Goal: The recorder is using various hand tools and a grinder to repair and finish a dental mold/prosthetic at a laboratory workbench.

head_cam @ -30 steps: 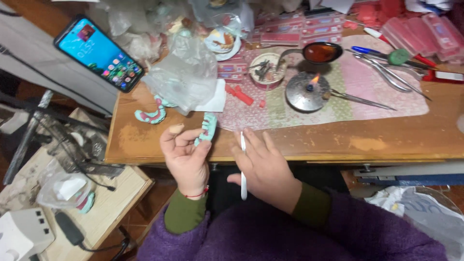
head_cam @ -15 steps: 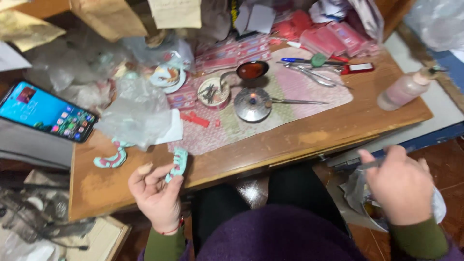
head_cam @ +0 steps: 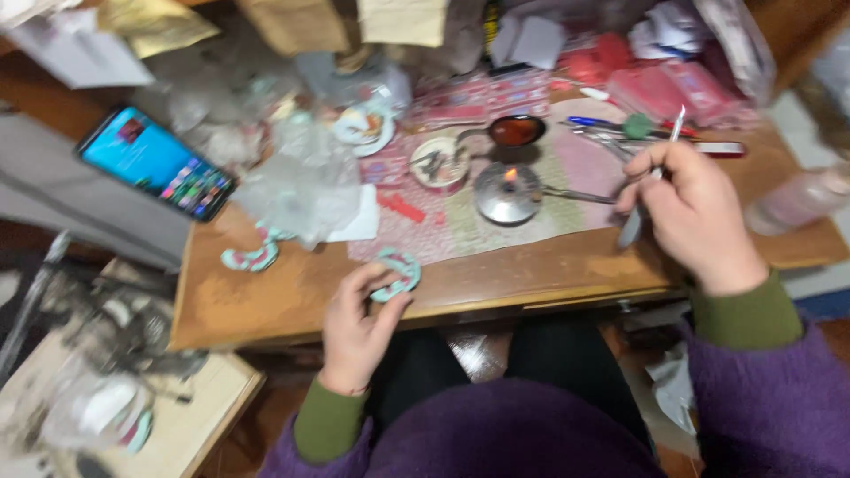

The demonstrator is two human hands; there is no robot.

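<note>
Cluttered wooden worktop (head_cam: pixel 266 305), small flame lit at centre.
Left hand (head_cam: pixel 359 332) fingers pinch curved teal piece (head_cam: pixel 396 274) at near edge; right hand (head_cam: pixel 695 217) grips thin tool (head_cam: pixel 655 173), upright, well right.

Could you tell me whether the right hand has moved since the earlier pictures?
Yes. The right hand with its thin tool came up over the wooden table, beside the small burner.

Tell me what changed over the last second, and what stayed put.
The right hand swung from beside the left out past the table's right edge, then back up over the table, the thin metal tool now pointing upward near the lit burner. The left hand kept its grip on the teal curved piece. Phone and second curved piece stayed.
</note>
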